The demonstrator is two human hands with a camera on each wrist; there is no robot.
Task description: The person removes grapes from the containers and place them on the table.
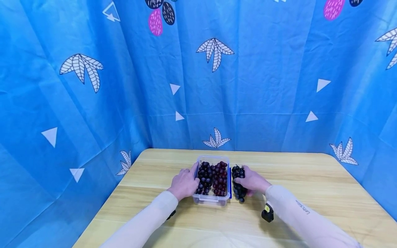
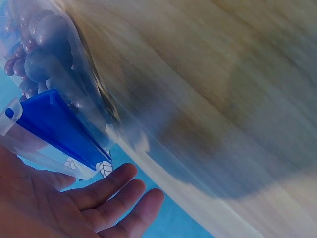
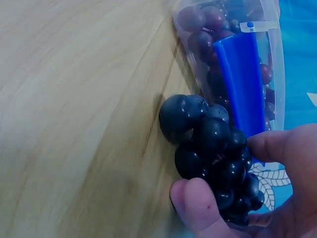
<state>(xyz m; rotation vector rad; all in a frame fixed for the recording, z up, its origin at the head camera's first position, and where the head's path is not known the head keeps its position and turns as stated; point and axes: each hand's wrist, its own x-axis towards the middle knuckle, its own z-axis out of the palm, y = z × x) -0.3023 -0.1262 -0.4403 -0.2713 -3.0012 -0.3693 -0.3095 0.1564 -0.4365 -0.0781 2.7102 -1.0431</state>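
A clear plastic container [image 1: 211, 199] stands on the table, with dark grapes [image 1: 204, 175] in its left half and reddish grapes [image 1: 221, 175] in its right. My left hand [image 1: 183, 183] rests against the container's left side; in the left wrist view its fingers [image 2: 138, 210] are loosely extended beside a blue latch flap [image 2: 57, 126]. Just right of the container, my right hand [image 1: 253, 181] grips a bunch of black grapes [image 1: 238, 189]. The right wrist view shows thumb and fingers round this bunch [image 3: 213, 136], close beside another blue flap [image 3: 242, 79]. Part of the bunch is hidden by the hand.
The light wooden table [image 1: 310, 182] extends to both sides of the container. A blue patterned curtain [image 1: 263, 86] hangs behind the table and along its sides. Black wrist devices [image 1: 267, 213] sit under the sleeves.
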